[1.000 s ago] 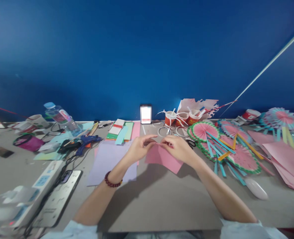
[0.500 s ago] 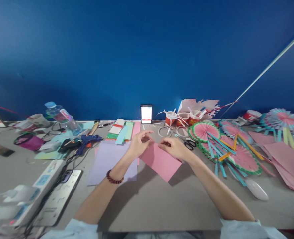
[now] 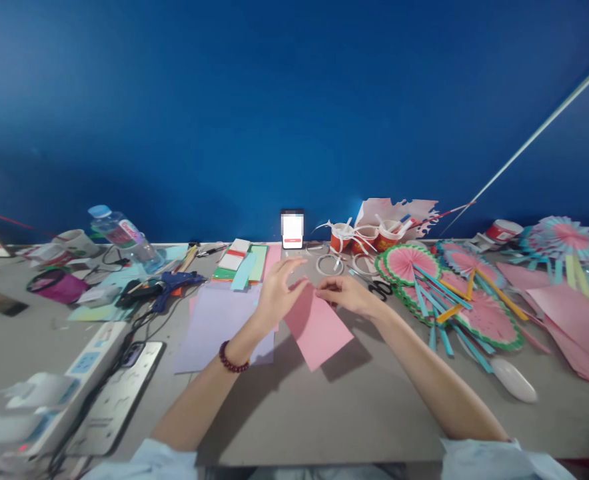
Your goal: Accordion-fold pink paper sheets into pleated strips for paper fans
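Both hands hold a pink paper sheet above the grey table, near its middle. My left hand, with a dark bead bracelet on the wrist, grips the sheet's upper left edge with thumb and fingers, the other fingers spread. My right hand pinches the top right corner. The sheet hangs tilted, its lower corner pointing toward me. A lilac sheet lies flat just left of it.
Pink and green paper fans with blue sticks cover the right side, beside more pink sheets. Red paper cups, tape rings, scissors and a propped phone stand at the back. A glue gun, bottle and power strip lie left.
The pink sheet has turned from lying wide to hanging more upright, its lower corner swinging left and toward me. Both hands stayed close together and kept their hold on its top edge.
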Motion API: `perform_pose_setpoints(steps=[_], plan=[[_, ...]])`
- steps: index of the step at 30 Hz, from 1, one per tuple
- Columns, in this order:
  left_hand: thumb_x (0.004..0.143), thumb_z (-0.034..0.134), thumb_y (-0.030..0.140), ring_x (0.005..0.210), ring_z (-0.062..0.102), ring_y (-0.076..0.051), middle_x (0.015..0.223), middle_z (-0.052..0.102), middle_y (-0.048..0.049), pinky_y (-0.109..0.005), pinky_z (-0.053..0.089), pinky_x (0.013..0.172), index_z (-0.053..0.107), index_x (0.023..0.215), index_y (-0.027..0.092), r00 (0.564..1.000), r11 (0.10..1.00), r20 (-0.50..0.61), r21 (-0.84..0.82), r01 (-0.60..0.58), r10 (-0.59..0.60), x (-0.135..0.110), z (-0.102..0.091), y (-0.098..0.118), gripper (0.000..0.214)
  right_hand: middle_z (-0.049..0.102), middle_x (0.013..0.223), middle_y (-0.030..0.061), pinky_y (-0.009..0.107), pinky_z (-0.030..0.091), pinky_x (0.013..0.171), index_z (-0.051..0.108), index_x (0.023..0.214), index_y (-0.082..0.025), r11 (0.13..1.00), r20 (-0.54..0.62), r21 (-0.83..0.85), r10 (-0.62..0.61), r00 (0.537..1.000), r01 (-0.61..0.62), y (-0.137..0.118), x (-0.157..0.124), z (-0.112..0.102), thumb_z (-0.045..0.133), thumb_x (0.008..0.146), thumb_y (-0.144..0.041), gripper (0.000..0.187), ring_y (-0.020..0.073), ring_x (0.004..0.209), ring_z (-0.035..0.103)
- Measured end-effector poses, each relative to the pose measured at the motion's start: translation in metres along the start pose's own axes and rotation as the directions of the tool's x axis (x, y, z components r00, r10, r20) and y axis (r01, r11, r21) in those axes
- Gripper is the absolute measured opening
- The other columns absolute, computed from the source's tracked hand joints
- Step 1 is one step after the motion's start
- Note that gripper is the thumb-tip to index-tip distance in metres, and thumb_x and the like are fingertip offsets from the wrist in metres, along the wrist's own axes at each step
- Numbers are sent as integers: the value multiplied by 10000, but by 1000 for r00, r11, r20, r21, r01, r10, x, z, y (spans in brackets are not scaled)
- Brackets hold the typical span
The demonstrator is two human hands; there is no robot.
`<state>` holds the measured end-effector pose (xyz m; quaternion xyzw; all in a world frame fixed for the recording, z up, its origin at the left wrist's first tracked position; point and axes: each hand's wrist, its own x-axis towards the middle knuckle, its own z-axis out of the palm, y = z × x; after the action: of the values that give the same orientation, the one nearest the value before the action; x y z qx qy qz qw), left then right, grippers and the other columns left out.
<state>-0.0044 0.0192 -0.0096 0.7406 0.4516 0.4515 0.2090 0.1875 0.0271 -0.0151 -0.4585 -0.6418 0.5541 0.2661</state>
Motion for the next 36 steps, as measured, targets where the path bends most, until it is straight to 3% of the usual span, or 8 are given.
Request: perform_pose_setpoints(steps=[5,12,17,21,25,29,32,36], plan=[[864,540,270,966,559,-212,937,634,-53,-360,431,865,625,905,208,983,944,29,274,-183,182,-8,-3,19,113,604,632,-33,234,517,551,583,760,-170,981,-128,194,56,990,-30,2,5,4,699,661,-306,204,96,557,584],[773,627,446,836,538,-243,885,594,-61,-360,420,713,550,890,178,966,833,234,510,-216,107,-22,11,31,302,638,623,-23,269,564,600,568,784,-173,911,-318,402,43,947,94,9,13,0,770,595,-349,328,120,579,628],[768,567,134,852,505,-261,934,558,-86,-381,399,713,507,978,163,963,648,264,726,-231,47,-26,21,24,220,653,617,-30,280,573,608,486,854,-208,854,-373,503,76,925,132,13,17,2,812,552,-329,461,148,568,658],[748,448,-1,852,504,-247,914,553,-80,-375,397,725,511,954,176,963,629,266,743,-231,40,-25,20,18,278,655,642,-42,328,584,608,414,1118,-235,864,-419,479,68,905,157,18,20,3,785,591,-305,649,189,588,679],[717,407,-51,839,512,-236,874,566,-71,-368,406,735,544,910,181,967,646,243,727,-233,74,-20,15,10,331,675,726,-23,332,584,626,290,1355,-257,942,-389,298,-26,921,152,24,22,-3,653,723,-292,729,179,607,687],[720,412,-67,831,517,-232,884,583,-67,-363,411,740,563,890,176,968,649,228,722,-239,103,-15,13,-4,333,704,862,37,298,552,640,544,1217,-217,980,-298,-181,-129,946,77,29,19,-11,500,816,-242,404,163,646,688],[727,406,-81,839,524,-226,881,588,-63,-354,415,747,569,882,181,969,662,220,711,-236,110,-13,13,-12,346,721,853,45,295,508,702,633,1114,-223,800,-338,-600,-265,903,10,29,15,-13,499,836,-220,309,181,730,681],[746,391,-68,856,537,-229,879,594,-74,-341,423,720,576,864,180,976,646,205,736,-203,74,-11,12,-15,331,708,883,61,272,455,661,686,1005,-243,531,-304,-844,-354,884,-78,25,11,-11,491,882,-288,235,202,819,642]])
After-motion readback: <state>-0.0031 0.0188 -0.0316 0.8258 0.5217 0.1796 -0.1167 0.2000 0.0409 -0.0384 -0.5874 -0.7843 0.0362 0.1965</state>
